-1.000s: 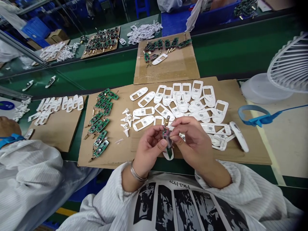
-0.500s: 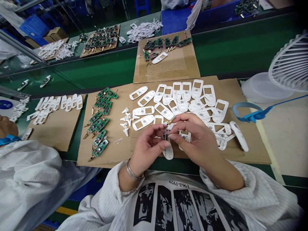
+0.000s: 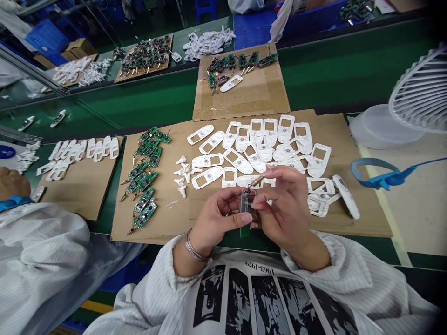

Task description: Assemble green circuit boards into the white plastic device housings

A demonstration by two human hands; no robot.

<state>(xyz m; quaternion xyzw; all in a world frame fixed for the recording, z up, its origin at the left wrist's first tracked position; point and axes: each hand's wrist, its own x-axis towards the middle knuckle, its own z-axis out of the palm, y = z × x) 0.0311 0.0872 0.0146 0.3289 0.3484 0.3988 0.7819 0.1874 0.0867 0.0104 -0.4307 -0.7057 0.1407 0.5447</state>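
Green table [image 3: 366, 246] carries the cardboard sheet [image 3: 167, 218]. White shells [image 3: 279, 144] cover the sheet's far right half; spare boards [image 3: 146, 172] line its left. Over its near edge, my left hand [image 3: 216, 217] and my right hand [image 3: 288, 209] each pinch the sensor board [image 3: 247, 204].

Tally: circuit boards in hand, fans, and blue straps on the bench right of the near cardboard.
Green circuit board, pinched between left hand and right hand: 1
White fan: 1
Blue wrist strap: 1
Total: 3
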